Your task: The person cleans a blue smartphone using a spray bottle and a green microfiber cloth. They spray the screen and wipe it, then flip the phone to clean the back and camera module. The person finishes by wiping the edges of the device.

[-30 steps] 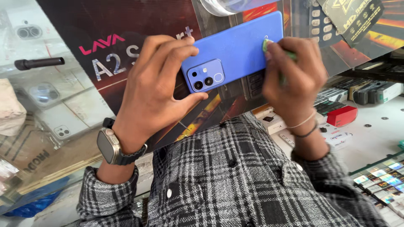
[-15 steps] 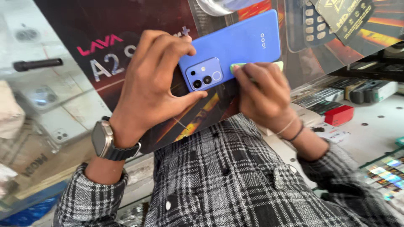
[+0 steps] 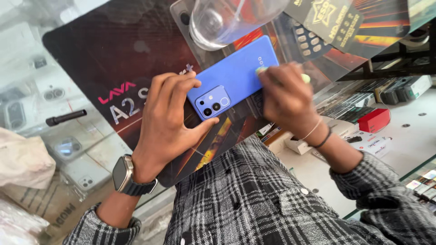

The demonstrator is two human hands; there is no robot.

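A blue phone [image 3: 234, 75] lies back up on a dark printed mat [image 3: 122, 63], its camera block toward my left hand. My left hand [image 3: 165, 122], with a watch on the wrist, presses the phone's camera end down with fingers and thumb. My right hand [image 3: 288, 97] is closed around a small pale green piece [image 3: 305, 78], pressed against the phone's back near its far end. What the green piece is stays unclear.
A clear glass bowl [image 3: 222, 20] stands on the mat just beyond the phone. A black pen-like tool [image 3: 66, 118] lies on the glass counter at left. White cloth [image 3: 22, 159] sits lower left. Small boxes, one red [image 3: 373, 120], fill the shelf under the glass at right.
My right hand has slid the green piece along the phone's back, from the far edge toward the middle and out again. The left hand keeps holding the phone in place.
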